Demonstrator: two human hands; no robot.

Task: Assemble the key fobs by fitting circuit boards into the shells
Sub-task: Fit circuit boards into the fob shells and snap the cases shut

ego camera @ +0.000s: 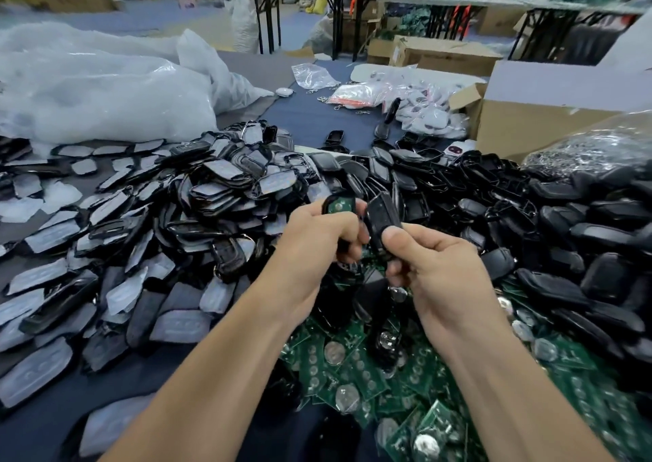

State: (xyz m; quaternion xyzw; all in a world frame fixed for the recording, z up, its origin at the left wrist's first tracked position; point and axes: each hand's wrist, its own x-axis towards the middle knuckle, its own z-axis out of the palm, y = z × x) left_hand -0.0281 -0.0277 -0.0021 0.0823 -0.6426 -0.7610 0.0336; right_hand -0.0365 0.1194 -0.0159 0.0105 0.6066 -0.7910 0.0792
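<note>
1. While both arms reach in from six o'clock, the left hand (317,239) curls its fingers round a shell half (326,206), and there's a green circuit board (340,204) showing in it, right up at the fingertips.
2. Just beside it at three o'clock, the right hand (434,267) pinches a second black shell (382,219) between thumb and fingers, held nearly upright.
3. The two pieces sit very close, dead centre above the worktop (310,115); whether they actually touch, I cannot tell.
4. Down below the wrists, five to six o'clock, lies a heap of loose boards (352,366), green, many carrying round silver coin cells.
5. Over at three o'clock, a big mound of dark shells (564,232), glossy and jumbled, runs off the right edge.
6. At nine o'clock, a wide spill of grey-faced pieces (141,232) in black frames covers the cloth.
7. Ten o'clock gives us a bulging clear plastic bag (88,87).
8. One o'clock, white fobs (423,115) in packets.
9. Two o'clock, a cardboard box (529,122) with a flap open.
</note>
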